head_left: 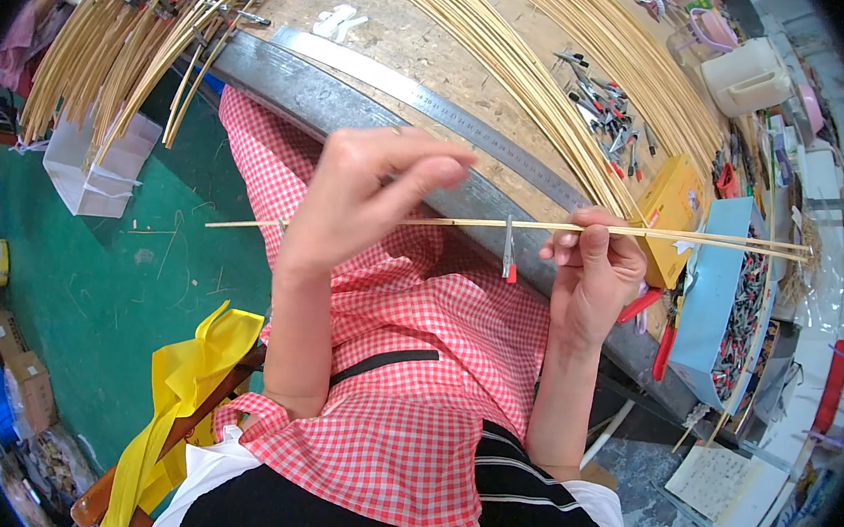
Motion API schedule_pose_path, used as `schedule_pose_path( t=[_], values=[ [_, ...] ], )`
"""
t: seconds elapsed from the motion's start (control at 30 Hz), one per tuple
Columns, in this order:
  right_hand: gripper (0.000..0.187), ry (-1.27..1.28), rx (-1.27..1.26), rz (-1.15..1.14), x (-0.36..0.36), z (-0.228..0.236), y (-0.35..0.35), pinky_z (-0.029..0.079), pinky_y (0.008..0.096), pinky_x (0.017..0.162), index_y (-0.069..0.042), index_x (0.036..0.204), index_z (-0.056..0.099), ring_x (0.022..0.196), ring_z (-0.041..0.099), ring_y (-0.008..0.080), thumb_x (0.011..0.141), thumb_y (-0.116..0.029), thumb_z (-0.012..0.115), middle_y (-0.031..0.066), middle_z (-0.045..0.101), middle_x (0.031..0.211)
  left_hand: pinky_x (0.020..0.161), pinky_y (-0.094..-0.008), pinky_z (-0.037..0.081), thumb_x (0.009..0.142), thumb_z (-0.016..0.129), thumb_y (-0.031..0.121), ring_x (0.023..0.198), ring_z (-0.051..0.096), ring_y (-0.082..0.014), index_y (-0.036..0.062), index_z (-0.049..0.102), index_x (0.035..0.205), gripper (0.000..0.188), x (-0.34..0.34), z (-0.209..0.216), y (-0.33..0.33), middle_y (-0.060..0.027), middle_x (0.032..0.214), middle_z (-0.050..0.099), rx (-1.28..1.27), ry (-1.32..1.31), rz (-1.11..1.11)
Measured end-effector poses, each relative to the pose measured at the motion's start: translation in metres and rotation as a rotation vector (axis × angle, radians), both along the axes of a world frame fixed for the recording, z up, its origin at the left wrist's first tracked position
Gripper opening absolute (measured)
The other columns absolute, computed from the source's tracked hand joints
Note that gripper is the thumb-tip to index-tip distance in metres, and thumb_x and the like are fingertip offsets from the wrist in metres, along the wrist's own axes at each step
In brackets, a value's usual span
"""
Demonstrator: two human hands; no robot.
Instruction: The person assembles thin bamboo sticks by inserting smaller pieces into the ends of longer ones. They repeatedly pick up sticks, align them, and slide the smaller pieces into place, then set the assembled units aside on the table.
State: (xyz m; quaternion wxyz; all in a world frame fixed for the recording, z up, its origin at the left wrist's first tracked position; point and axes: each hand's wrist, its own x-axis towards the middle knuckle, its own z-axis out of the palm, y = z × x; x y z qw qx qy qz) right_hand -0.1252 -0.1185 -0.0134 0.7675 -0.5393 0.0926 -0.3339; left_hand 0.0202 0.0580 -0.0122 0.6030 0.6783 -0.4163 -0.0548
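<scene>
A thin pair of bamboo strips (456,221) runs nearly level across my lap and past the right side of the bench. My right hand (599,274) is closed around the strips, thumb against fingers. A small metal clip (509,251) with a red tip hangs on the strips, left of that hand. My left hand (374,184) is raised over the strips, thumb and forefinger brought together. Whether anything small sits in that pinch is hidden. The strips pass behind my left wrist, and their left end sticks out over the green floor.
On the wooden bench (393,20) lie a steel ruler (436,104), long bamboo bundles (519,71) and loose clips (606,109). More clips fill a light blue box (707,334). A yellow box (672,215) and red-handled pliers (664,351) are close to my right hand.
</scene>
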Motion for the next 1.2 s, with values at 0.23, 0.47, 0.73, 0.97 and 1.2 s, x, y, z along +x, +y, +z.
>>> schedule_pose_path(
  t=[0.23, 0.47, 0.73, 0.97, 1.2],
  values=[
    [0.008, 0.096, 0.022, 0.078, 0.007, -0.007, 0.024, 0.054, 0.0275, 0.055, 0.007, 0.089, 0.067, 0.057, 0.059, 0.0146, 0.088, 0.0, 0.064, 0.0107, 0.064, 0.073, 0.069, -0.0282, 0.052, 0.08, 0.067, 0.003, 0.078, 0.068, -0.0203, -0.0001, 0.071, 0.099, 0.019, -0.001, 0.013, 0.009, -0.0116, 0.086, 0.071, 0.002, -0.144, 0.112],
    [0.005, 0.175, -0.272, 0.06, 0.007, -0.024, 0.047, 0.049, 0.0227, 0.063, 0.006, 0.087, 0.069, 0.071, 0.061, 0.0093, 0.084, 0.002, 0.067, 0.0046, 0.068, 0.081, 0.066, -0.0297, 0.053, 0.071, 0.073, 0.003, 0.075, 0.068, -0.0233, 0.0012, 0.071, 0.092, 0.02, -0.038, 0.028, -0.016, -0.0109, 0.082, 0.068, -0.023, -0.285, -0.011],
    [0.006, 0.227, -0.302, 0.137, 0.01, -0.017, 0.049, 0.049, 0.0233, 0.063, 0.005, 0.087, 0.069, 0.07, 0.061, 0.009, 0.085, 0.003, 0.063, 0.0039, 0.068, 0.077, 0.059, -0.0301, 0.052, 0.069, 0.074, 0.0, 0.067, 0.066, -0.0221, 0.0004, 0.07, 0.082, 0.013, -0.036, 0.016, -0.021, -0.0105, 0.075, 0.066, -0.097, -0.263, 0.016],
    [0.024, 0.074, -0.215, 0.043, -0.006, 0.026, 0.009, 0.05, 0.0229, 0.052, 0.008, 0.107, 0.063, 0.061, 0.06, 0.0124, 0.083, 0.008, 0.06, 0.0112, 0.065, 0.079, 0.054, -0.0289, 0.05, 0.07, 0.074, -0.001, 0.062, 0.064, -0.0216, 0.0004, 0.07, 0.084, 0.015, -0.039, 0.025, -0.013, -0.0111, 0.073, 0.065, -0.067, -0.26, 0.105],
    [0.018, 0.036, -0.149, -0.034, -0.015, 0.043, -0.002, 0.049, 0.0247, 0.043, 0.009, 0.095, 0.065, 0.047, 0.055, 0.0131, 0.09, -0.007, 0.064, 0.0129, 0.062, 0.067, 0.055, -0.0304, 0.051, 0.071, 0.074, -0.001, 0.064, 0.065, -0.0227, 0.0005, 0.07, 0.088, 0.017, -0.045, 0.026, -0.017, -0.0106, 0.077, 0.065, -0.009, -0.295, 0.032]
  ],
)
